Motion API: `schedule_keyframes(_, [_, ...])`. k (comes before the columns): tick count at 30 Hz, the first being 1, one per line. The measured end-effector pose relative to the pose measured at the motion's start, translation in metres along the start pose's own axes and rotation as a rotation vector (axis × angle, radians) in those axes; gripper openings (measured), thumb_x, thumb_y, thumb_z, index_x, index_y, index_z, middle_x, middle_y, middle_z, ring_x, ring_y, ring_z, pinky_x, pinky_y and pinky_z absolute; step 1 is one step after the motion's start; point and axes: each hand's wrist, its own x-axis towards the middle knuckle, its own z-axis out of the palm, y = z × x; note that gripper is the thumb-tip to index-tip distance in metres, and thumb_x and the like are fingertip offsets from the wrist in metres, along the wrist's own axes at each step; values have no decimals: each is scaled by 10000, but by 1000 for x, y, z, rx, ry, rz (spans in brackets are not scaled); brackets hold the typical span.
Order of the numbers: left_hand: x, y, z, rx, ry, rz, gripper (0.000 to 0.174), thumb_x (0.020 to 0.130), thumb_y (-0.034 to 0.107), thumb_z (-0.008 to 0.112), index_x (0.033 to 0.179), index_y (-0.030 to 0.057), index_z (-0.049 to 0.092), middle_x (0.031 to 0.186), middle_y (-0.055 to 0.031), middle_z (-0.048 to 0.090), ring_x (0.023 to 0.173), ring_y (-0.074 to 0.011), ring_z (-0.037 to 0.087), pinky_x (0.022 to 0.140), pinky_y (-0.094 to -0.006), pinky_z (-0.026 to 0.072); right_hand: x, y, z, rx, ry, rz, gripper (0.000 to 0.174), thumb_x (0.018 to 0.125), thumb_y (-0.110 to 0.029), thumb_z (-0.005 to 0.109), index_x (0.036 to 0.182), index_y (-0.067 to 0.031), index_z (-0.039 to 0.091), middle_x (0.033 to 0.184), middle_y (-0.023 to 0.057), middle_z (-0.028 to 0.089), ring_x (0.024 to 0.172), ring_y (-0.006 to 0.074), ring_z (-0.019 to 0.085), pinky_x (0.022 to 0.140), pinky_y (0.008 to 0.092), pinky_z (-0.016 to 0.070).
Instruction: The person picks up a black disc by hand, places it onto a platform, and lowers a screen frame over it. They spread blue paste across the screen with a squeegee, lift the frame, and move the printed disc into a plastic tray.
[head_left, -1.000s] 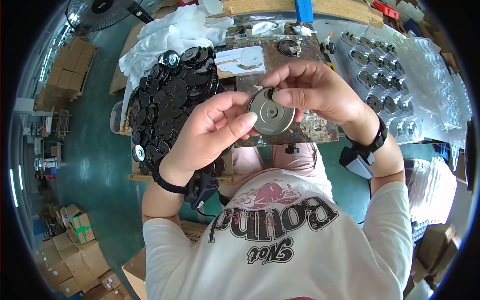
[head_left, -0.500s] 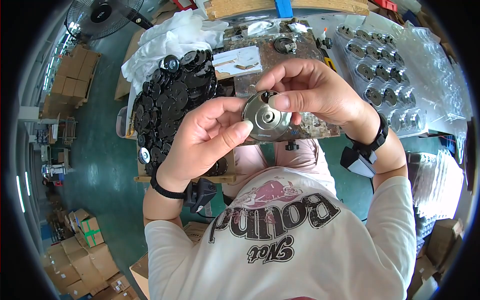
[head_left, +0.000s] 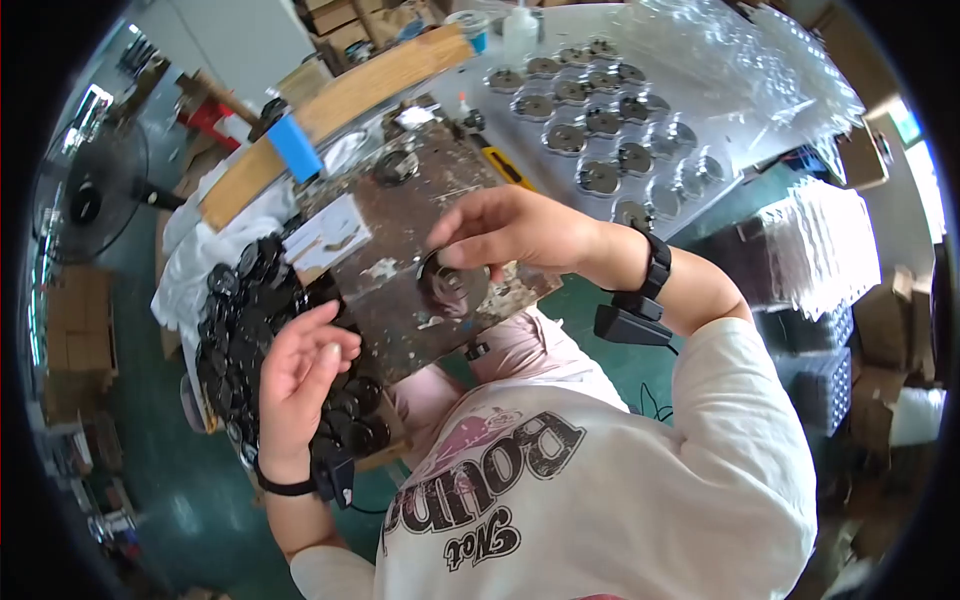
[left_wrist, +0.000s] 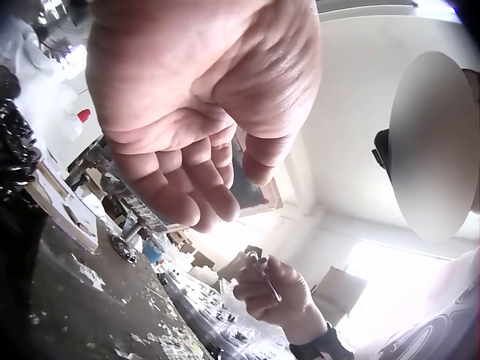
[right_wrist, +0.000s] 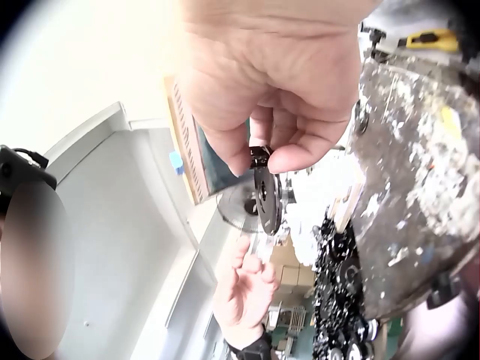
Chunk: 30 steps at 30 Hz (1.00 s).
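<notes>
My right hand (head_left: 525, 235) pinches a round metal disc (head_left: 455, 292) near its edge, above the stained work board (head_left: 400, 345). Seen edge-on in the right wrist view, the disc (right_wrist: 268, 201) hangs from the thumb and fingertips, with a small dark piece (right_wrist: 259, 156) at its gripped edge. Apart from it, my left hand (head_left: 298, 380) holds nothing, its fingers loosely bent, beside a heap of glossy black discs (head_left: 250, 310). The left wrist view shows that palm (left_wrist: 202, 97) with the fingers relaxed.
Clear plastic trays (head_left: 600, 120) with several metal discs stand on the table at the right. A yellow cutter (head_left: 508, 170), a white card (head_left: 328, 235) and another round part (head_left: 396, 168) lie on or by the board. A wooden beam (head_left: 385, 75) runs along the back.
My left hand has let go of the disc and moved left toward the black heap. The right hand keeps the disc. The head view has turned toward the trays on the right.
</notes>
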Motion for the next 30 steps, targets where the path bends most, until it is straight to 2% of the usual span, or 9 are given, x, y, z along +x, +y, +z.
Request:
schedule_keyframes(6, [-9, -17, -26, 11, 94, 0, 347, 894, 120, 498, 1218, 7, 448, 938, -54, 600, 829, -93, 553, 728, -221, 438, -72, 15, -76, -70, 647, 0, 253, 826, -151, 619, 1054, -52, 572, 845, -24, 593, 711, 47, 553, 531, 168, 453])
schedule_keyframes(10, [-11, -28, -50, 18, 184, -5, 345, 902, 139, 487, 1221, 13, 448, 944, -53, 594, 825, -97, 551, 722, -224, 437, -123, 25, -145, -336, 1083, -38, 322, 823, -237, 622, 1088, -62, 574, 886, -6, 616, 733, 63, 559, 554, 185, 427])
schedule_keyframes(12, [-14, -31, -60, 18, 215, 4, 352, 909, 155, 479, 1230, 17, 442, 960, -55, 585, 835, -106, 550, 718, -231, 435, -139, 34, -182, -329, 1259, -32, 326, 827, -265, 611, 1079, -61, 589, 882, 0, 623, 726, 58, 553, 564, 178, 407])
schedule_keyframes(16, [-9, -29, -64, 65, 323, 1, 344, 904, 161, 495, 1217, 21, 467, 943, -59, 603, 818, -95, 551, 717, -224, 439, -164, 59, -257, -359, 1241, -8, 340, 832, -296, 599, 1077, -59, 602, 844, -5, 611, 684, 62, 524, 576, 185, 404])
schedule_keyframes(19, [-5, -27, -68, 115, 361, -20, 325, 902, 162, 508, 1203, 42, 488, 963, -60, 608, 842, -103, 557, 725, -227, 440, -169, 72, -291, -372, 1268, 80, 392, 839, -313, 591, 1137, -59, 569, 922, 14, 612, 733, 93, 539, 580, 219, 414])
schedule_keyframes(23, [1, -46, -85, 156, 364, -70, 317, 884, 168, 532, 1176, 46, 507, 955, -48, 611, 835, -94, 562, 734, -223, 445, -173, 74, -322, -835, 1120, 274, 487, 848, -337, 579, 1224, -36, 504, 1012, 50, 608, 783, 90, 541, 576, 230, 414])
schedule_keyframes(24, [3, -51, -87, 159, 387, -79, 317, 884, 168, 532, 1176, 46, 507, 955, -48, 611, 835, -94, 562, 734, -223, 445, -173, 78, -330, -836, 1094, 267, 487, 848, -337, 579, 1224, -36, 504, 1012, 50, 608, 783, 90, 541, 576, 230, 414])
schedule_keyframes(27, [15, -70, -91, 554, 392, -49, 370, 847, 192, 570, 1169, 21, 506, 967, -93, 623, 826, -143, 591, 732, -260, 466, -177, 78, -351, -1207, 1074, 172, 520, 849, -347, 580, 1233, -12, 484, 1092, 96, 596, 832, 105, 548, 665, 240, 446])
schedule_keyframes(30, [32, -92, -88, 698, 374, -53, 393, 815, 200, 594, 1150, 10, 518, 975, -119, 627, 834, -193, 604, 737, -292, 474, -157, 47, -317, -1058, 1065, 100, 483, 862, -310, 572, 1231, -11, 486, 1107, 101, 590, 846, 100, 544, 702, 236, 443])
